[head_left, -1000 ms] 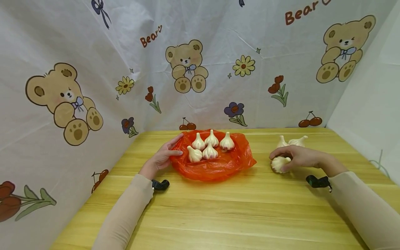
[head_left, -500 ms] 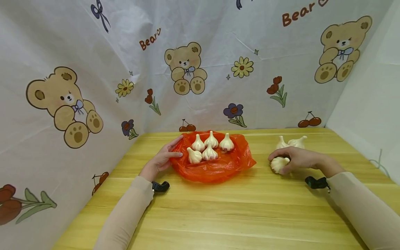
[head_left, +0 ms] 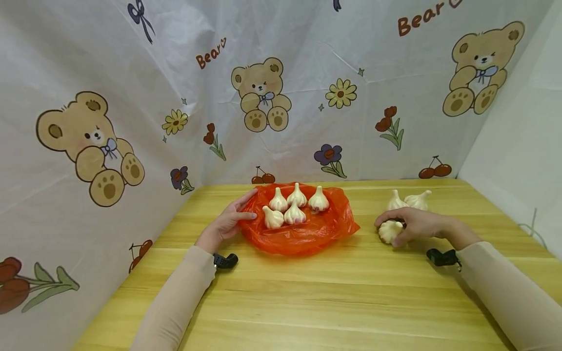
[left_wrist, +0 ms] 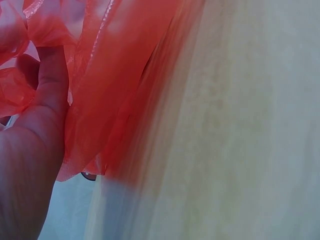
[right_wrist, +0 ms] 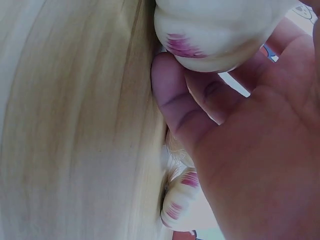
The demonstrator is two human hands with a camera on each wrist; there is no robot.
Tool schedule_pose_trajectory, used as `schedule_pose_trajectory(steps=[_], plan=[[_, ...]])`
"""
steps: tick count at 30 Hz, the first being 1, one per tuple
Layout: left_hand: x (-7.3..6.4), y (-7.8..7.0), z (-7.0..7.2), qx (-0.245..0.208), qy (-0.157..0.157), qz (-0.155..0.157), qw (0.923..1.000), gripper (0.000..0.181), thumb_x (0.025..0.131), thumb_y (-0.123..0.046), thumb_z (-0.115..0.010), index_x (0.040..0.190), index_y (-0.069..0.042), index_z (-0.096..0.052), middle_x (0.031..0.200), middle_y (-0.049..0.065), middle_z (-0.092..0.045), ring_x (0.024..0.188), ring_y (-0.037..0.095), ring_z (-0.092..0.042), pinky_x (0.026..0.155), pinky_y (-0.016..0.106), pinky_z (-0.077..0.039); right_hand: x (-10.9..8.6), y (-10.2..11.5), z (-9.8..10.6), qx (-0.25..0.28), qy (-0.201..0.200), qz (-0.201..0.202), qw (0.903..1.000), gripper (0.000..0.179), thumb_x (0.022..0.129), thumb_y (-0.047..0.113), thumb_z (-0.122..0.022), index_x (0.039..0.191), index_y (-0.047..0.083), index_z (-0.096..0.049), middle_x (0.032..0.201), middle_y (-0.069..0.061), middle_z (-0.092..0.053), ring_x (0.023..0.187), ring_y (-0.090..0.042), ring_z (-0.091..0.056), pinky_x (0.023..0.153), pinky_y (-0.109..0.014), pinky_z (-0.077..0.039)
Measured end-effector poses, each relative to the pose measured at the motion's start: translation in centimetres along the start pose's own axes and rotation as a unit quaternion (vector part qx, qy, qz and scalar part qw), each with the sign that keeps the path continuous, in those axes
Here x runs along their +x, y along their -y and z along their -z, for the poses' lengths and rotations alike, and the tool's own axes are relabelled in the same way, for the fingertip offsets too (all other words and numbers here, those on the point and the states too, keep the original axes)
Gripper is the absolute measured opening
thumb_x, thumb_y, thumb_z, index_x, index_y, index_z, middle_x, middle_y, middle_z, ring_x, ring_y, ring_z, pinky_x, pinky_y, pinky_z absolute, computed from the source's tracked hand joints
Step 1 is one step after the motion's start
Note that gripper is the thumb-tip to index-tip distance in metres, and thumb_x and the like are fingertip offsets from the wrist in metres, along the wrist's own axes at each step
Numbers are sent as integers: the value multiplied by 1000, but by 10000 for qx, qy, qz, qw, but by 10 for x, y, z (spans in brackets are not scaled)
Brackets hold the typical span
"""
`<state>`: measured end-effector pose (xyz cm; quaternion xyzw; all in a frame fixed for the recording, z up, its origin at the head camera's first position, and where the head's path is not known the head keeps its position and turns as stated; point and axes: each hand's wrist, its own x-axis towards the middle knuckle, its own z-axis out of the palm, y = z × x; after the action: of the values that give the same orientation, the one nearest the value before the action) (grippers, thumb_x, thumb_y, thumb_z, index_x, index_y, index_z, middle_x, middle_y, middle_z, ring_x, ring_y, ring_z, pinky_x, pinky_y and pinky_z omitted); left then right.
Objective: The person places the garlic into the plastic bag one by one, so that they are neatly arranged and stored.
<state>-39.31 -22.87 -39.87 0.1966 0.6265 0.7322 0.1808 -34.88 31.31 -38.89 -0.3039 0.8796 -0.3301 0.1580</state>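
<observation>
My left hand holds the left rim of a red plastic bag, its thumb on the inner side. Several white garlic bulbs sit grouped toward the back of the spread-open bag. Off to the right, my right hand grips a garlic bulb between thumb and fingers, low over the table. The right wrist view shows purple streaks on that held bulb, with fingertips curled against it. In the left wrist view, red film covers part of the fingers.
Behind the right hand stand two more bulbs, one upright and one tilted. The wooden table ends at a bear-printed cloth at the back and left. A white wall borders the right.
The right hand has shifted slightly left with the garlic bulb in its grip. The left hand and the bag stay in place.
</observation>
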Motion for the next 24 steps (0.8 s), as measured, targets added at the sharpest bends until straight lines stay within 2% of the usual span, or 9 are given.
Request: schedule_pose_trajectory(steps=[8, 16, 24], plan=[[0, 3, 0, -79, 1, -22, 10000, 86, 95, 12, -54, 167, -20, -17, 173, 11, -18, 142, 27, -44, 100, 38, -58, -2, 1, 0, 44, -29, 61, 10000, 55, 81, 23, -86, 131, 14, -65, 137, -10, -62, 112, -8, -53, 93, -18, -49], [-1, 1, -1, -46, -35, -12, 10000, 85, 96, 11, -54, 167, -22, -19, 172, 10, -19, 146, 31, -39, 101, 37, -58, -4, 4, 4, 134, -214, 61, 9997, 55, 82, 21, -86, 132, 11, -65, 135, -11, -62, 108, -9, -54, 88, -21, -52], [0, 1, -1, -42, -18, -16, 10000, 87, 94, 12, -54, 167, -20, -18, 172, 11, -20, 141, 27, -44, 100, 38, -58, -2, 8, 11, 280, -280, 123, 9991, 55, 85, 20, -84, 135, 7, -63, 137, -14, -62, 111, -9, -55, 90, -22, -52]])
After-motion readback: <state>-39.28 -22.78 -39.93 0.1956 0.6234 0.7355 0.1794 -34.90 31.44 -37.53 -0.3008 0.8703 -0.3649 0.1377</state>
